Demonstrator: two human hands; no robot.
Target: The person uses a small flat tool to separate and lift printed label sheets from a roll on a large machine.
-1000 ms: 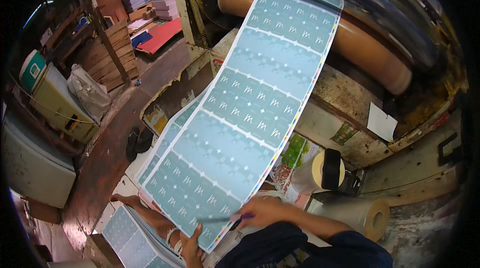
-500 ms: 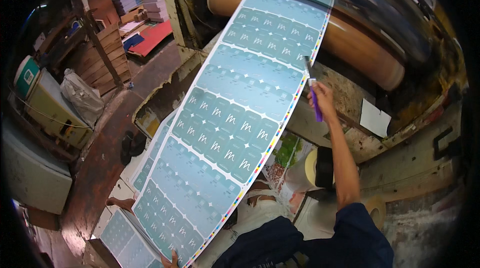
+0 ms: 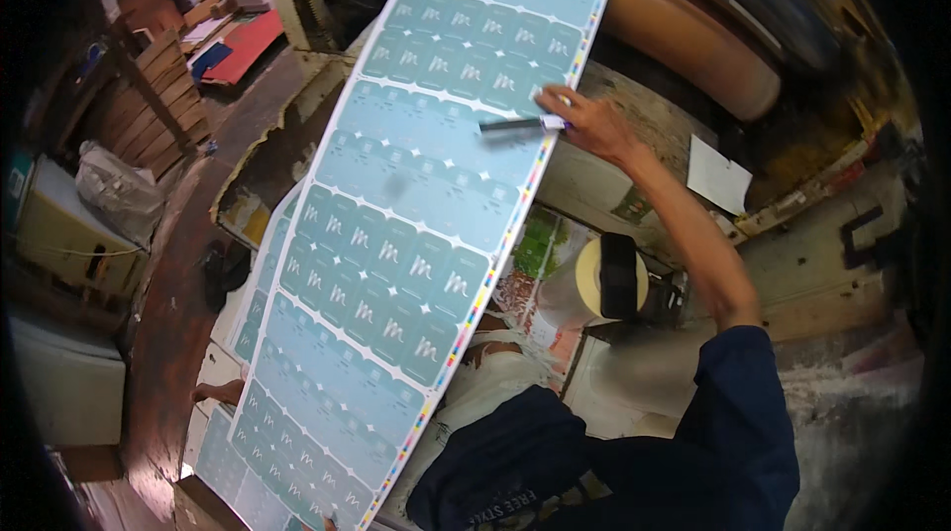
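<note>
Pale blue and teal, the long printed sheet (image 3: 381, 224) lies in front of the person, and its long axis runs slantwise, from the lower left up to the upper right, where it reaches the brown roller (image 3: 693, 46). The right hand (image 3: 594, 125) is at the right edge of this sheet, in its upper part, near the roller; it is closed around a knife-like tool (image 3: 510, 128), whose dark blade points to the left, over the sheet and across its long axis. The blade is a little blurred, so I cannot tell if it touches the surface or is just above it. Of the left hand (image 3: 330, 524) only a small part shows, at the lower end of the sheet, by the bottom border of the view; whether it grips the sheet or only rests there, I cannot tell. Thus the right hand is the nearer one to the roller, and the left hand is well apart from it, at the opposite end. Along the right edge, between the hands, goes a narrow coloured strip (image 3: 483, 280). Beside this edge stands a pale roll (image 3: 565, 298) with a black object (image 3: 619, 276) on its end.
</note>
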